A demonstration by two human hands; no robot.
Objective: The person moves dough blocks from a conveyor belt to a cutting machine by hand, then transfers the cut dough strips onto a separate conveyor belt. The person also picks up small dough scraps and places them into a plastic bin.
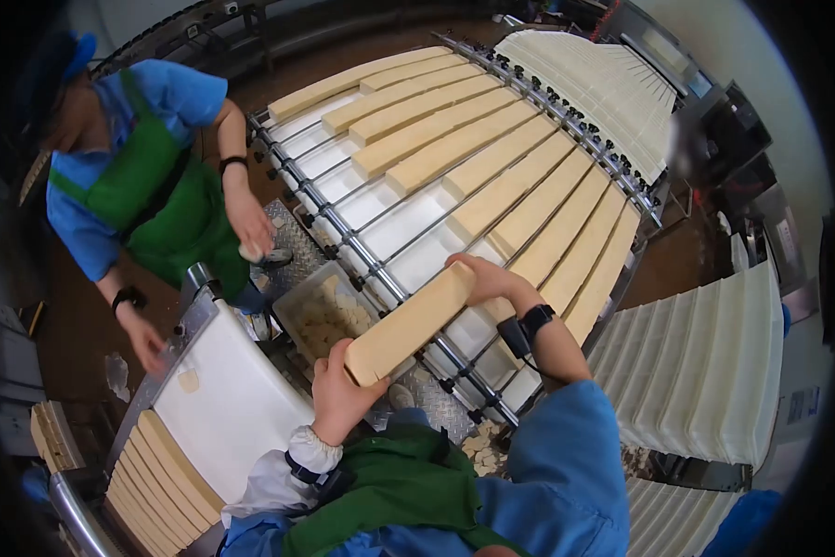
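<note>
A long cream-coloured block (410,327) is held up at a slant between my two hands, over the near rail of a slatted rack. My left hand (340,395) wraps round its lower near end. At the far upper end, my right hand (490,281) grips the block, its fingers partly hidden behind it. Beyond and beneath my right hand, several similar blocks (519,176) lie in rows on the rack, between thin metal rods. The rack's near metal rail (343,227) runs below the held block.
Across from me, a co-worker in a green apron (148,176) reaches toward a white belt (222,371). More blocks (157,473) stand in a row at lower left. A bin (285,302) holds broken pieces. White ridged sheets (696,362) hang at right. Scraps (484,450) litter the floor.
</note>
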